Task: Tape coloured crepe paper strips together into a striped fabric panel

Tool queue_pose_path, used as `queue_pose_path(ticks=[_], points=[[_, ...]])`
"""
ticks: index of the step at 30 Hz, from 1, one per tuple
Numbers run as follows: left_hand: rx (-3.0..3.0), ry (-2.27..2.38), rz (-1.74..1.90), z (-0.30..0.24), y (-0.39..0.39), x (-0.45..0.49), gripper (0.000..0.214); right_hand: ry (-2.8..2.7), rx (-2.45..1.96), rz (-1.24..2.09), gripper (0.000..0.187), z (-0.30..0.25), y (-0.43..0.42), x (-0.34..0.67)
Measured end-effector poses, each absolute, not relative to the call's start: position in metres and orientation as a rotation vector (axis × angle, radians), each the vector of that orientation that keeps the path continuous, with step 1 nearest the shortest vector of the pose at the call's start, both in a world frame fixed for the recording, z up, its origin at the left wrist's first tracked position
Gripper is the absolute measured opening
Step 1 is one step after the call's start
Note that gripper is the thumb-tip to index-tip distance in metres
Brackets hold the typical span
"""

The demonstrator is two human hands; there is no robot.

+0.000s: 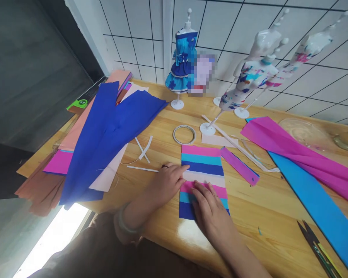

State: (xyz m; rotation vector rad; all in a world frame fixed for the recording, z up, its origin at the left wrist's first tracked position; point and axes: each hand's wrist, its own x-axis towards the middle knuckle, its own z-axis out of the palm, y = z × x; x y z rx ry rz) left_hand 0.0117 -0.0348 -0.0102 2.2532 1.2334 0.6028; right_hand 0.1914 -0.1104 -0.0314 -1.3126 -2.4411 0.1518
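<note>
A sheet of striped paper in bands of pink, light blue, dark blue and white lies on the wooden table in front of me. My left hand rests at its left edge, fingers stretched onto the white band. Lower down, my right hand lies on the pink and blue bands with its fingers extended, covering part of them. Neither hand grips anything that I can see. A roll of tape lies flat just beyond the sheet, and a narrow pink strip is to its right.
Dark blue paper is piled at left near thin white strips. A doll form in a blue dress and paint-stained doll forms stand behind. At right are magenta paper, light blue paper and thread snips.
</note>
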Motion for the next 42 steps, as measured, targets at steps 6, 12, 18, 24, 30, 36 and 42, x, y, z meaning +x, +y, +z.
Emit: queue_pose_path(ticks=[6, 12, 18, 24, 30, 36, 42], points=[[2.255, 1.234, 0.622, -0.012, -0.035, 0.012, 0.039, -2.343, -1.425, 0.125, 0.038, -0.026, -0.115, 0.217], [2.238, 1.227, 0.652, -0.013, -0.034, 0.012, 0.039, -2.259, -1.456, 0.146, 0.039, -0.015, -0.119, 0.229], [2.208, 1.229, 0.673, -0.013, -0.035, 0.012, 0.039, -2.224, -1.525, 0.119, 0.036, -0.014, -0.121, 0.236], [2.175, 1.173, 0.702, -0.016, -0.031, 0.006, 0.040, -2.173, -1.577, 0.210, 0.033, -0.013, -0.125, 0.244], [2.209, 1.197, 0.878, -0.002, -0.035, -0.002, 0.038, -2.041, -1.591, 0.395, 0.031, -0.005, -0.126, 0.247], [2.692, 0.943, 0.664, -0.002, -0.057, -0.007, 0.046, -2.051, -1.581, 0.403, 0.033, -0.010, -0.127, 0.248], [2.695, 0.999, 0.540, -0.010, -0.060, -0.012, 0.044, -1.940, -1.565, 0.470, 0.031, -0.016, -0.129, 0.254]])
